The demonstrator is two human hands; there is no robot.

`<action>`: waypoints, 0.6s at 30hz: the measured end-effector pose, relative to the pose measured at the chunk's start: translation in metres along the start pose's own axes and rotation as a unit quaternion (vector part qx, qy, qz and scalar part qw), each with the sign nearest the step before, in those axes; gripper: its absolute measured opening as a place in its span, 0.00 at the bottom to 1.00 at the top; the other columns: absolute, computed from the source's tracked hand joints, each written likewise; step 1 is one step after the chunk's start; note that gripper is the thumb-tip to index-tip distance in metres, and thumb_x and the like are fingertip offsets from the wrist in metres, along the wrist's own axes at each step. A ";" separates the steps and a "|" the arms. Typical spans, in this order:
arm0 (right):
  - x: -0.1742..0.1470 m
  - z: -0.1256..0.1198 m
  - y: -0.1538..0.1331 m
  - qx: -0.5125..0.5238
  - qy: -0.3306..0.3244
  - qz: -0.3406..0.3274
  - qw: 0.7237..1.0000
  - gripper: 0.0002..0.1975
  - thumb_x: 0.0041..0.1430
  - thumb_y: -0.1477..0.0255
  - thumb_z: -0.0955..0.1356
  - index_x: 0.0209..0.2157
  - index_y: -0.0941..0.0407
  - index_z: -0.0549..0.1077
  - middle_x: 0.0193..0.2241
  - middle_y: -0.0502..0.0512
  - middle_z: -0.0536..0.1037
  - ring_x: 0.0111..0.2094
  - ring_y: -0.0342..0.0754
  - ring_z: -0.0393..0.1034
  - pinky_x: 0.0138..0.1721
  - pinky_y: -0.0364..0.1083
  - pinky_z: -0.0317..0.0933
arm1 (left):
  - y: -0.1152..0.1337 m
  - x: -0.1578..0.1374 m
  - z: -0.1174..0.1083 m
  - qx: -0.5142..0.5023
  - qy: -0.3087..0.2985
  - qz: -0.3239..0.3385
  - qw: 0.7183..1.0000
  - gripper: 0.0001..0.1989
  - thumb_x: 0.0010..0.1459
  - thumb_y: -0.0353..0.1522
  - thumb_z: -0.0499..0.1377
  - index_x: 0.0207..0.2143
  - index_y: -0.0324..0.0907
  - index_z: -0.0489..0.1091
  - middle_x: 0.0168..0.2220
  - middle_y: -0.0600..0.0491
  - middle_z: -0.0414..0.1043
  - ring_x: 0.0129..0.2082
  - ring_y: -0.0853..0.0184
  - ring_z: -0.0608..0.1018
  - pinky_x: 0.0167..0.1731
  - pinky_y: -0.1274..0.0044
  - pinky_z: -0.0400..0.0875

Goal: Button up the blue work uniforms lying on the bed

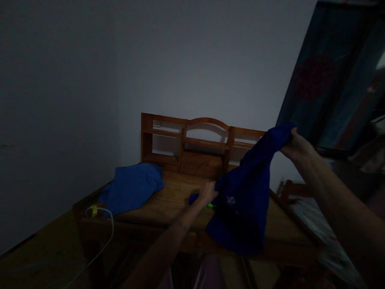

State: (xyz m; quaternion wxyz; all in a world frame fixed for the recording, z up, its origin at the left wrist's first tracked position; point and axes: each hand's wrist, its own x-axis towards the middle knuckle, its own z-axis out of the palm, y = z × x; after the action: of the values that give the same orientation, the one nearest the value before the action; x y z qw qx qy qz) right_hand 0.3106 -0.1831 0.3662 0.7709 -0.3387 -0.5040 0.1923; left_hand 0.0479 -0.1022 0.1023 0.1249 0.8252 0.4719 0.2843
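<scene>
A dark blue cloth [249, 192] with small white characters hangs between my two hands over the desk's front right part. My right hand [297, 145] pinches its upper corner, raised well above the desktop. Lower and to the left, my left hand [208, 192] is closed on the cloth's other edge, just over the desk. A bit of blue fabric [193, 198] shows beside the left hand, and something bright green [210, 205] peeks out under it. On the desk's left side lies a lighter blue cloth [136, 186], loosely spread.
The wooden desk [177, 184] carries a shelf unit [206, 142] along its back, against the wall. A white cable [112, 224] with a yellow tag [94, 210] hangs off the left front corner. To the right are a dark window [327, 80] and a wooden chair or frame [293, 188].
</scene>
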 end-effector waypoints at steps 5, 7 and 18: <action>-0.046 -0.024 0.004 -0.074 0.109 -0.013 0.991 0.22 0.60 0.66 0.58 0.24 0.69 0.71 0.47 0.69 0.71 0.47 0.42 0.67 0.39 0.40 0.59 | 0.007 0.064 -0.109 0.049 0.225 -0.009 0.973 0.10 0.56 0.25 0.51 0.41 0.40 0.66 0.39 0.43 0.71 0.44 0.57 0.73 0.39 0.68 0.63; -0.077 -0.028 0.011 -0.104 0.120 -0.013 0.987 0.18 0.57 0.65 0.62 0.25 0.67 0.72 0.45 0.65 0.73 0.46 0.43 0.68 0.38 0.39 0.60 | 0.024 0.088 -0.172 0.080 0.366 0.051 0.926 0.11 0.56 0.22 0.49 0.41 0.36 0.64 0.42 0.41 0.68 0.49 0.54 0.69 0.44 0.64 0.60; -0.244 -0.065 0.090 -0.109 0.034 0.370 0.922 0.22 0.35 0.61 0.75 0.34 0.56 0.73 0.33 0.55 0.78 0.36 0.53 0.74 0.37 0.45 0.69 | -0.137 -0.081 -0.210 0.333 0.240 0.083 0.908 0.23 0.50 0.25 0.51 0.52 0.37 0.62 0.47 0.41 0.66 0.51 0.51 0.66 0.50 0.61 0.57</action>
State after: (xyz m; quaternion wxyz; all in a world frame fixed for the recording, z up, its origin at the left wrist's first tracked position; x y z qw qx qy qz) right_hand 0.2720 -0.2977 0.1272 0.6198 -0.5892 -0.3338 0.3965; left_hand -0.2037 -0.1124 0.1786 -0.2979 0.7617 0.4850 0.3097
